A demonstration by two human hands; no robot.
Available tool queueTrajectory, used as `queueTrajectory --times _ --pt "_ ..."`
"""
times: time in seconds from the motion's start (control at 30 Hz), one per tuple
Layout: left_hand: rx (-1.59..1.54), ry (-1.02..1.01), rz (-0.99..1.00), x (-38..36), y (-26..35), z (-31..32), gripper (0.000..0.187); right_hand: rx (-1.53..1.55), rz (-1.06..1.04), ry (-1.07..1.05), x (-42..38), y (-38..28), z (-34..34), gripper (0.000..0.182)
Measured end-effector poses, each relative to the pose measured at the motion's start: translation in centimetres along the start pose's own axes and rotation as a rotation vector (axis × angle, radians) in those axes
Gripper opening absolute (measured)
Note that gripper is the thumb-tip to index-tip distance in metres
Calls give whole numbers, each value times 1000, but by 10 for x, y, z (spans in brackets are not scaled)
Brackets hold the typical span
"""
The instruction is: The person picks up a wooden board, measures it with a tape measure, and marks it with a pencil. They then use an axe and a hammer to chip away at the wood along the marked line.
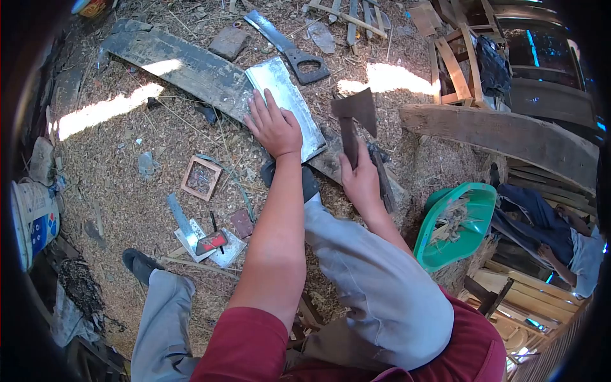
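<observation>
My left hand (274, 127) lies with its fingers spread on a bent, shiny sheet of metal (291, 95). The sheet rests across a long dark wooden plank (184, 67) on the ground. To the right, my right hand (363, 181) is closed around the handle of a hatchet (356, 113), whose dark blade points up and to the right, beside the sheet. A handsaw (286, 48) with a black handle lies just beyond the sheet. One of my shoes (305, 181) is near the sheet's lower edge.
A green basin (461, 229) with wood scraps stands at the right, below a thick curved plank (503, 130). A small wooden frame (202, 178) and a red-and-black tool (211, 242) lie at left. Another person (547, 223) is at far right. A white bucket (35, 219) stands far left.
</observation>
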State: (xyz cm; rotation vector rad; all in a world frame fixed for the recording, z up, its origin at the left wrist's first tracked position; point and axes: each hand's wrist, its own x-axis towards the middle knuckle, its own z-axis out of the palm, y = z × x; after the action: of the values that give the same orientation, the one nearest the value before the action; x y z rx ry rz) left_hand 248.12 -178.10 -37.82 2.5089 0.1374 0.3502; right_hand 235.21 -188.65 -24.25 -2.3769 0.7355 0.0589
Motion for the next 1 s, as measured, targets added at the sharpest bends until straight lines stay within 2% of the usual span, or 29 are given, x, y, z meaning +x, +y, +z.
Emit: queueTrajectory --times 0.07,0.1,0.2,0.23,0.33,0.43,0.5,0.57,0.67,0.8,0.93,1.0 --pt "0 1 3 -1 1 0 60 -2 -66 81 3 -4 -2 50" --pt "0 -2 5 -2 2 0 60 -72 -40 52 3 2 1 51" --pt "2 3 8 0 3 1 59 -131 80 -246 5 24 14 51" --pt "8 2 11 0 3 1 59 -102 91 -246 4 26 14 54" --pt "7 2 24 -3 0 0 58 61 265 -213 -4 24 19 58" --pt "-9 23 24 -1 1 2 58 151 300 -85 -7 52 39 61" --pt "-11 18 22 -2 0 3 57 289 374 -78 -2 60 37 60" --pt "-14 16 22 -2 0 3 57 518 481 -152 15 39 18 60" --pt "-16 20 25 -2 1 2 56 663 518 -145 36 30 19 64" --pt "-12 9 18 -2 2 -1 56 709 538 87 57 9 27 67" --pt "-4 -5 14 -1 3 -1 56 992 599 61 87 5 -2 73" --pt "-1 -9 13 -1 3 -1 56 875 553 177 96 3 -8 79"
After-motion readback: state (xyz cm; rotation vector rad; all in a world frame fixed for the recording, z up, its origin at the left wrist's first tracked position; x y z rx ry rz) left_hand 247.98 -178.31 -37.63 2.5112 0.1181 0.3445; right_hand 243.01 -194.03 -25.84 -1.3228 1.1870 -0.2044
